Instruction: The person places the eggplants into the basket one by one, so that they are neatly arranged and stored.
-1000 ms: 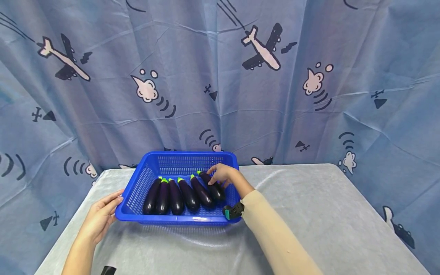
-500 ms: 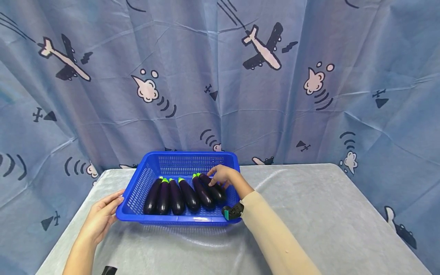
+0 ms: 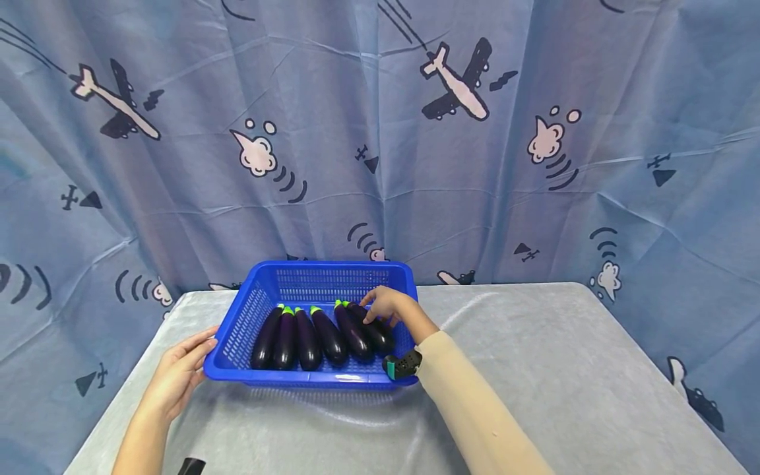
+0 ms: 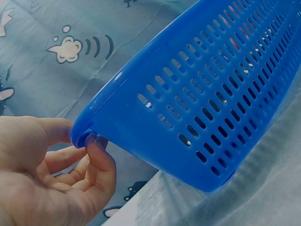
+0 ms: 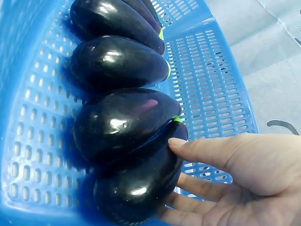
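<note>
Several glossy dark purple eggplants with green stem ends lie side by side in a blue perforated plastic basket point(image 3: 303, 377). My left hand point(image 3: 173, 377) pinches the basket's left rim between thumb and fingers, as the left wrist view shows up close on the rim corner point(image 4: 89, 127). Inside the basket, my right hand point(image 3: 386, 305) holds the rightmost eggplant point(image 5: 136, 188), thumb on top near the stem and fingers along its far side. That eggplant leans against its neighbour point(image 5: 124, 125), their stem ends almost together. The fingertips under it are partly hidden.
The basket stands on a table with a pale grey cloth point(image 3: 534, 369). Behind hangs a blue curtain point(image 3: 332, 132) printed with airplanes and clouds. A black device point(image 3: 404, 365) sits at the right wrist, over the basket's front right corner.
The rightmost eggplant's stem end has come slightly nearer, with my right hand on it. The stem end beside it has shifted right, narrowing the gap. My left hand keeps its place on the rim.
</note>
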A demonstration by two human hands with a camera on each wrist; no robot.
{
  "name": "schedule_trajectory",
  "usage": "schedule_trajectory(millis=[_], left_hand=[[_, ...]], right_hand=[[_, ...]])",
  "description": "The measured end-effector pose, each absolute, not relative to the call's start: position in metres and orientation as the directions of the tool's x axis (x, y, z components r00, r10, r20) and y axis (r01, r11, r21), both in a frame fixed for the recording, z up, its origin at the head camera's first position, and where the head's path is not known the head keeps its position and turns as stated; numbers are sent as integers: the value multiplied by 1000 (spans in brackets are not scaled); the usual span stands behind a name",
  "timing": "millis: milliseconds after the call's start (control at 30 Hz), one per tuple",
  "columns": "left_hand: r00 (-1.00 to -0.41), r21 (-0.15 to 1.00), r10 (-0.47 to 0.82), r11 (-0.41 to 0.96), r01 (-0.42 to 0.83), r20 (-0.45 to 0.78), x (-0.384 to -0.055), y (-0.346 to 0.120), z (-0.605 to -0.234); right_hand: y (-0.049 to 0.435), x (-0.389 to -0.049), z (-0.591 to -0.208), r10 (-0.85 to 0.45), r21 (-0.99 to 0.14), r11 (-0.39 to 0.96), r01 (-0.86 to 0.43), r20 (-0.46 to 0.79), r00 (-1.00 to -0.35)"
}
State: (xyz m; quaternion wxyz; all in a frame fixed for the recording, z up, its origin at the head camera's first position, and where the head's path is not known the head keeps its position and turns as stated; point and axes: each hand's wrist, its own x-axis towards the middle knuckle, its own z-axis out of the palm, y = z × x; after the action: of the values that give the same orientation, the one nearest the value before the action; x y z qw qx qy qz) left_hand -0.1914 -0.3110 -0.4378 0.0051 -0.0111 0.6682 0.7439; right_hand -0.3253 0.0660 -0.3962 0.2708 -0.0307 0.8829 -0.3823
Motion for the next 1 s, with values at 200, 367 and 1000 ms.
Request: schedule_trajectory(millis=[200,367,1000], left_hand=[[-1000,993,-3,-117,-9,-9,-191,-310,-438],[-1000,993,-9,-112,-23,-24,-191,-309,-437],[-998,992,-21,-109,-63,-66,-189,-310,-436]], right_hand=[[66,-325,-397,-262,-698,703,139,-435,-862],[66,-326,-397,-267,-716,687,124,-407,-874],[64,-322,-388,-286,-783,605,141,-380,-879]])
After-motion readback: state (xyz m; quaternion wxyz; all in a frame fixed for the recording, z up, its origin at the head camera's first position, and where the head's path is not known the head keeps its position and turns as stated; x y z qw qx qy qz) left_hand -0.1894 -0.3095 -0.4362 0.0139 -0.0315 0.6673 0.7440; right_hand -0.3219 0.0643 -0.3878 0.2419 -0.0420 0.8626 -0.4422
